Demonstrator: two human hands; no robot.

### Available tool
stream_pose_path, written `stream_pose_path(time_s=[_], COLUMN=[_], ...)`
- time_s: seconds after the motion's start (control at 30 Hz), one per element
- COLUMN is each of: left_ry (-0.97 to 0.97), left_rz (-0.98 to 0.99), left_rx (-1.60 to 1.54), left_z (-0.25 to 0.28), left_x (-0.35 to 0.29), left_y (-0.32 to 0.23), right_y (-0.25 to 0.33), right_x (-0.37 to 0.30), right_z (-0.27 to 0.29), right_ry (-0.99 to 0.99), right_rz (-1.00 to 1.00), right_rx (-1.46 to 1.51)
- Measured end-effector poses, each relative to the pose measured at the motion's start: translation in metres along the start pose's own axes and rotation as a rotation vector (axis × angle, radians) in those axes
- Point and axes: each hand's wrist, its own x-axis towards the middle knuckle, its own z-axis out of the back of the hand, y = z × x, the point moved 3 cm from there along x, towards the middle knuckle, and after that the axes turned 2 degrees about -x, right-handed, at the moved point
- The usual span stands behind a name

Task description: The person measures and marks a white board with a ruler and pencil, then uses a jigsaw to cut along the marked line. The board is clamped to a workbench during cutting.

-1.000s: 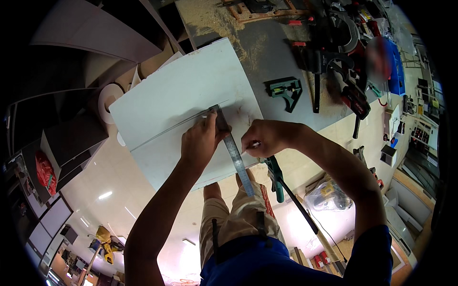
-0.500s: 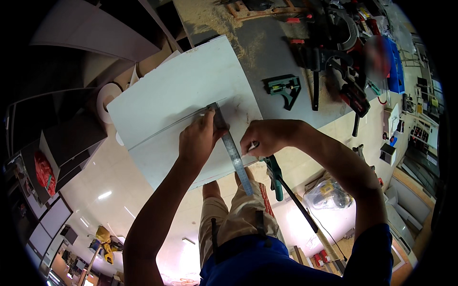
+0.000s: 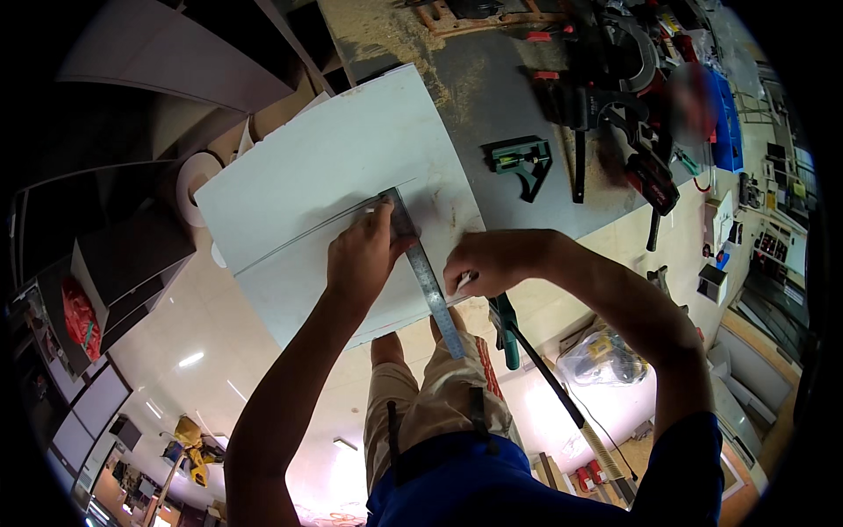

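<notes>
A white board [image 3: 325, 140] lies in front of me with thin pencil lines drawn across it. A metal ruler [image 3: 432, 285] rests on it, running down past its near edge over my shorts. My left hand [image 3: 360, 250] is closed on the ruler's upper part, thumb and fingers at its sides. To the right of the ruler, my right hand [image 3: 479, 265] is curled around a slim, pale pencil-like stick [image 3: 464, 281] close to the board's near right edge. Its tip is mostly hidden by my fingers.
Behind the board, a grey bench [image 3: 500, 105] carries sawdust, a green combination square head [image 3: 520, 165], black clamps [image 3: 584, 114] and a cordless tool [image 3: 652, 183]. A clamp with a green handle [image 3: 507, 329] juts out by the near right edge. A white roll [image 3: 195, 186] stands left.
My right hand has shifted slightly down and to the right with the pale stick. My left hand and the ruler have barely moved.
</notes>
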Motion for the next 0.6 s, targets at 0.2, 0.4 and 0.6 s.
stream_pose_path(time_s=[0.2, 0.4, 0.6], left_ry=[0.002, 0.058, 0.028], left_rz=[-0.009, 0.055, 0.028], left_rx=[0.008, 0.002, -0.004], left_z=[-0.001, 0.0, 0.001], left_x=[0.0, 0.003, 0.003], left_y=[0.0, -0.001, -0.002], right_y=[0.0, -0.016, -0.001], right_x=[0.002, 0.006, 0.007], right_z=[0.001, 0.008, -0.008], right_ry=[0.004, -0.09, 0.065], right_rz=[-0.014, 0.0, -0.013], right_rx=[0.006, 0.065, 0.002])
